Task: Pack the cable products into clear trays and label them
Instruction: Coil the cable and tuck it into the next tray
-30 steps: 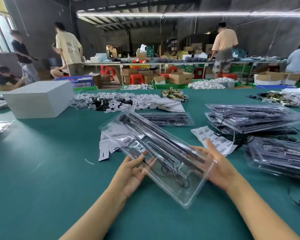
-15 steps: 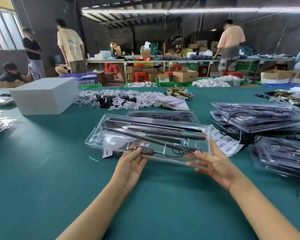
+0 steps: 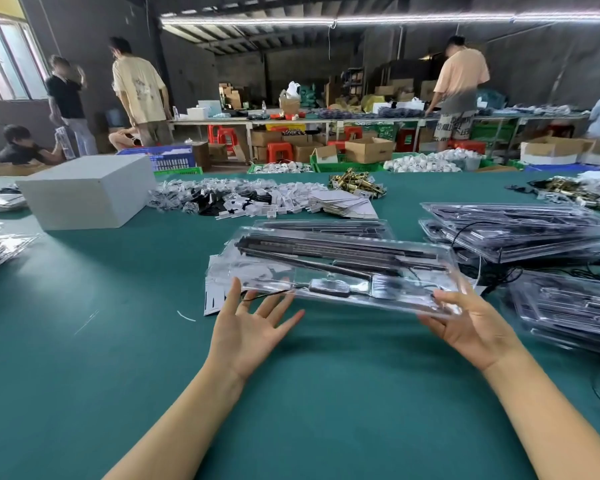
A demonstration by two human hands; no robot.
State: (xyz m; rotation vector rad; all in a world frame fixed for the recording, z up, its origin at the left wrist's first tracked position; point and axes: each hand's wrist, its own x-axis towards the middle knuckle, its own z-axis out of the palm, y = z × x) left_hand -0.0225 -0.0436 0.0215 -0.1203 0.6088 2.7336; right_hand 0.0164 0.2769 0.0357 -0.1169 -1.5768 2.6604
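Clear tray (image 3: 340, 268) with the dark cable product inside hangs just above the bench (image 3: 84, 341), between both hands. The right hand (image 3: 471, 327) grips its near right corner; the left hand (image 3: 253, 327) is open, fingers spread, at the near left edge. To do well, keep the tray level, support both ends, and lower it flat.

Tray stacks (image 3: 568, 306) cut by right edge; label (image 3: 215, 296) print illegible

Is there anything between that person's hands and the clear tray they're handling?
Nothing visible. The right hand grips the clear tray at its near right corner; the left hand is open, fingertips at its near left edge.
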